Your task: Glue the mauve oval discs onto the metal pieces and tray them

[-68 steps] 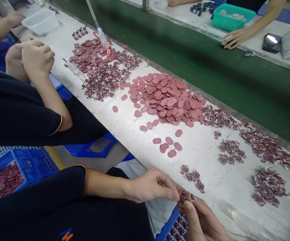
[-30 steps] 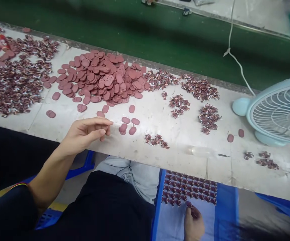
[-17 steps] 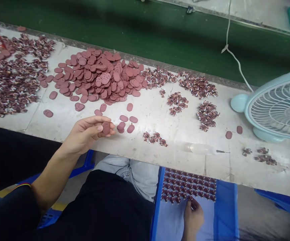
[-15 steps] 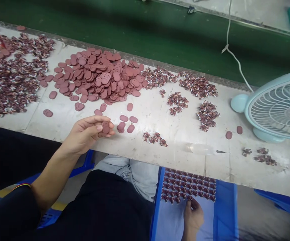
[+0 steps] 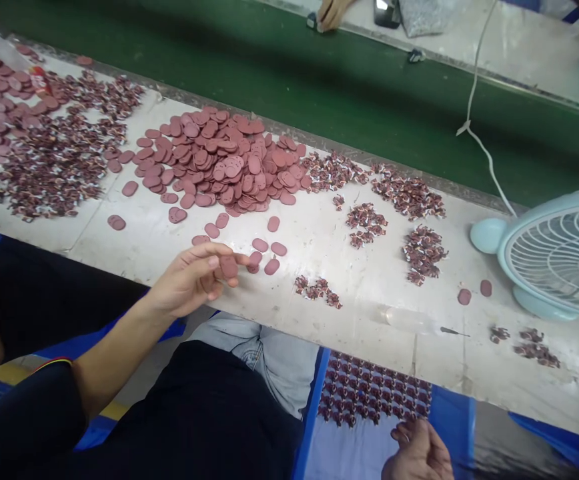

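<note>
My left hand (image 5: 194,280) is over the table's near edge, with a reddish-brown oval piece (image 5: 229,267) between thumb and fingers. Its index finger reaches toward several loose oval pieces (image 5: 271,267) lying just right of it. Low in the view, my right hand (image 5: 419,453) has its fingers drawn together at the front row of small dark-brown figures (image 5: 369,390). Those figures stand in rows on a white sheet in a blue tray (image 5: 452,407). Whatever sits between the right fingertips is too small to make out.
A large heap of oval pieces (image 5: 219,160) covers the table's middle, with piles of small brown parts (image 5: 59,160) to the left and others (image 5: 422,250) to the right. A clear bottle with a needle tip (image 5: 407,319) lies near a light-blue fan (image 5: 564,253). Another person's hand (image 5: 333,13) shows across.
The camera view has shifted. My left index finger has stretched out toward the loose oval pieces. My right hand has moved right along the front row of figures.
</note>
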Available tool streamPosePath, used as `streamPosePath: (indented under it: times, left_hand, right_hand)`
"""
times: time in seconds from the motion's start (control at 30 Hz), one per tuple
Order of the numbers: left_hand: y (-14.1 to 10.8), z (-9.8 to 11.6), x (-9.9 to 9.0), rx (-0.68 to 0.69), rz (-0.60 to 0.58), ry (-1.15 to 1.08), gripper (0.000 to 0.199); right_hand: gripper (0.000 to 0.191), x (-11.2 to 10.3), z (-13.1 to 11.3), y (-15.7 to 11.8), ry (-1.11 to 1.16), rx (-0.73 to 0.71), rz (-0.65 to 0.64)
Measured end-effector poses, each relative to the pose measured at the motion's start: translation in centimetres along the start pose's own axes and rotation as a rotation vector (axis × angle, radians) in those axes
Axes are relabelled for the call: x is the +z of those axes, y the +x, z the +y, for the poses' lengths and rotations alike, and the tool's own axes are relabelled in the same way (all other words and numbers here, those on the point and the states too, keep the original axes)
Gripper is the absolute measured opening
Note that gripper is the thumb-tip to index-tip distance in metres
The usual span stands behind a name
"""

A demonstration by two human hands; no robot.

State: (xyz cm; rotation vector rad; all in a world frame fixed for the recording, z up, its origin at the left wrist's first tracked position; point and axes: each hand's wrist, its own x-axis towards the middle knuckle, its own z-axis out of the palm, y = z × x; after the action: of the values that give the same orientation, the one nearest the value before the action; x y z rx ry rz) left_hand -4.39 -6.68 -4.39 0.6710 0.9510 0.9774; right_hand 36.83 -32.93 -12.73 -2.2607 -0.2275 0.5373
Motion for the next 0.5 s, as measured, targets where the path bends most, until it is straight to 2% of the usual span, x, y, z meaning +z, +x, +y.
streamPosePath:
  times: [0.1,0.17,0.23,0.37,0.43,0.5]
  left_hand:
    - [-0.9,-2.0,2.5,-0.149,-0.202,-0.146,0.019]
    - [-1.5,-3.6,4.5,-0.255,-0.350,-0.234,0.019]
    - [-2.0,-5.1,6.2,-0.327,-0.424,-0.316,0.024]
    - [-2.3,-7.2,7.7,-0.392,-0.460,-0.400,0.032]
    - [-2.3,-7.8,7.7,-0.392,-0.442,-0.418,0.031]
    - [-2.3,-8.3,7.6,-0.377,-0.423,-0.430,0.031]
  right_hand:
    - [0.046,1.4,-4.6,-0.8,0.041,-0.057,-0.033]
    - [0.047,2.9,-8.3,-1.1,0.093,-0.093,-0.142]
    - [0.048,4.6,-12.0,-1.4,0.194,-0.124,-0.307]
    - [0.049,7.9,-17.6,-2.3,0.328,-0.150,-0.497]
    - [0.049,9.1,-18.7,-2.7,0.375,-0.143,-0.566]
    - [0.050,9.9,-18.5,-2.8,0.467,-0.081,-0.657]
